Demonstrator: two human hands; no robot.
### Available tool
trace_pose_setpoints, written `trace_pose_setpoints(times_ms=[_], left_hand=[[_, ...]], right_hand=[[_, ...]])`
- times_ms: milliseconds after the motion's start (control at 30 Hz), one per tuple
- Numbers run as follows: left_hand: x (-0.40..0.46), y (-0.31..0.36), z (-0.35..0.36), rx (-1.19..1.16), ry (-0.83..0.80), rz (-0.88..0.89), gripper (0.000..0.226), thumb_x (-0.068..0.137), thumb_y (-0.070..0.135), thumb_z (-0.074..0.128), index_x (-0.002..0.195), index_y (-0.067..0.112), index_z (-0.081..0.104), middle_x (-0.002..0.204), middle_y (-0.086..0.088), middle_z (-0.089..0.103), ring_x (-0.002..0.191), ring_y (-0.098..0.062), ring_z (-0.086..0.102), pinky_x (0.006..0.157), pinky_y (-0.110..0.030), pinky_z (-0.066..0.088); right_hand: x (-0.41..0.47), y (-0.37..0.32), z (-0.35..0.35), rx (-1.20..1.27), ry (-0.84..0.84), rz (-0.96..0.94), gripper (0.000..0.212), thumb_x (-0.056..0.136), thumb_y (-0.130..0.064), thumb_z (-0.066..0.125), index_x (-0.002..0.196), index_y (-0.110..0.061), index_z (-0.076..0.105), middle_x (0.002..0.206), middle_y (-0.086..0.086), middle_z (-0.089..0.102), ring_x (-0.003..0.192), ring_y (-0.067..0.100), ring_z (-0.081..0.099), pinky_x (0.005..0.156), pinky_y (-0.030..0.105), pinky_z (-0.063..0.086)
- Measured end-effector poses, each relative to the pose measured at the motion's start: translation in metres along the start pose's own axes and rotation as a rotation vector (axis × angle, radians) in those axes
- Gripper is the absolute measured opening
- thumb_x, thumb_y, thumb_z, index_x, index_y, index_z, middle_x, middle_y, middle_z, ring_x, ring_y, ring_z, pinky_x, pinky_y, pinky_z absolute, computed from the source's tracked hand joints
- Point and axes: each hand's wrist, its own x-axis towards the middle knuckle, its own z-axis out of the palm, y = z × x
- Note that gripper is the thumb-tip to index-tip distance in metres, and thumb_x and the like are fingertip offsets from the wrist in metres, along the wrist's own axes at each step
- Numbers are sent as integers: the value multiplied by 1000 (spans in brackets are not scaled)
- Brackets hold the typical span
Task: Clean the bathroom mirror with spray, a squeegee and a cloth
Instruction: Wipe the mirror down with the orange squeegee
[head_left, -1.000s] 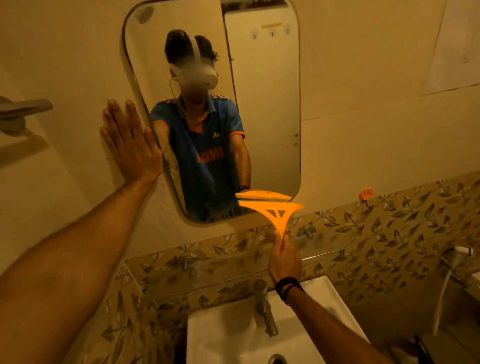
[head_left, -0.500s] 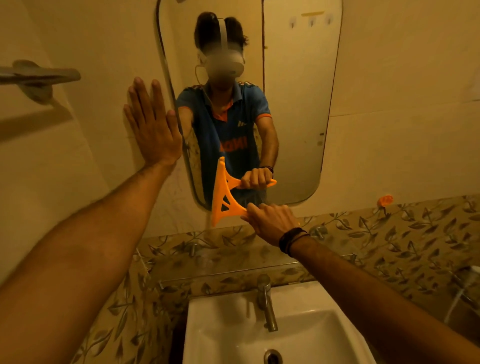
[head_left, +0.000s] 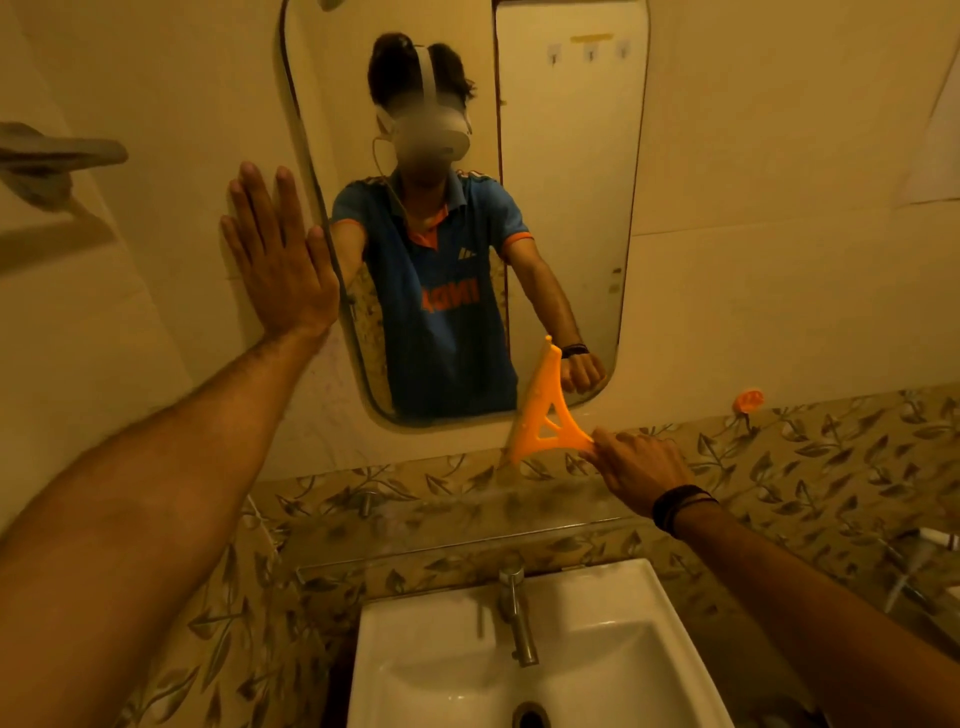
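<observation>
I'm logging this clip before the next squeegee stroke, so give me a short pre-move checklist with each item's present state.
1. Right hand holds the squeegee by its handle: ok.
2. Blade upright at the lower right of the mirror, its lower end past the bottom edge: ok for a sideways stroke.
3. Blade flat on the glass: cannot tell.
4. Left hand flat on the wall beside the mirror's left edge, off most of the glass: ok.
5. Glass wet with spray: cannot tell.
6. Cloth and spray within reach: not ok, neither is in view.
</observation>
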Motion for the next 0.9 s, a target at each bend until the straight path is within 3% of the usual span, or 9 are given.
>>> trace_pose_setpoints(times_ms=[100, 200, 333, 433, 567, 733, 800, 900], left_hand=[[-3, 0, 2, 18, 14, -17, 60, 106, 42, 10, 160, 17, 14, 165, -16, 18, 154, -32, 15, 125, -48, 9], [-7, 0, 5, 26, 7, -31, 60, 106, 42, 10, 160, 18, 12, 166, -16, 17, 154, -32, 14, 125, -47, 8], [-12, 0, 12, 36, 33, -41, 59, 105, 42, 14, 160, 18, 15, 165, -17, 20, 154, -33, 16, 125, -46, 7], [-13, 4, 17, 12, 65, -82, 58, 105, 39, 21, 159, 17, 19, 164, -17, 23, 153, -33, 19, 125, -47, 8], [-17, 6, 12, 18, 62, -81, 58, 105, 39, 18, 159, 17, 18, 165, -16, 22, 153, -31, 18, 124, -50, 14], [-19, 6, 7, 41, 37, -97, 58, 106, 41, 21, 160, 21, 15, 166, -12, 19, 154, -28, 16, 125, -48, 14], [-20, 6, 7, 38, 30, -108, 58, 106, 41, 22, 160, 21, 15, 166, -12, 18, 155, -28, 15, 125, -47, 12], [-20, 3, 9, 35, 35, -103, 58, 107, 40, 26, 160, 24, 13, 166, -11, 18, 155, -27, 14, 125, -47, 12]], right_hand=[[-14, 11, -1, 2, -41, 50, 50, 93, -62, 16, 97, -25, 49, 72, 2, 66, 62, 32, 64, 48, 31, 36], [-25, 17, -11, -11, -65, 73, 40, 97, -57, 30, 99, -23, 52, 76, 2, 66, 70, 30, 64, 48, 29, 27], [-21, 10, -28, 7, -9, 45, 39, 97, -55, 27, 87, -24, 47, 61, -2, 58, 45, 22, 54, 45, 25, 22], [-1, -14, -40, 60, 22, -68, 36, 97, -53, 31, 88, -23, 48, 63, -4, 57, 43, 19, 50, 41, 19, 13], [32, -80, -40, 136, 37, -253, 35, 96, -53, 32, 91, -24, 51, 69, -3, 61, 50, 21, 56, 40, 26, 33], [72, -136, -31, 160, 5, -311, 32, 97, -48, 42, 89, -20, 55, 64, -1, 58, 47, 23, 51, 44, 26, 22], [82, -135, -27, 169, -56, -282, 32, 99, -48, 41, 92, -19, 54, 66, -1, 53, 51, 22, 49, 47, 27, 20], [84, -114, -18, 129, -16, -275, 32, 98, -49, 42, 89, -21, 52, 66, 0, 59, 50, 24, 53, 48, 28, 23]])
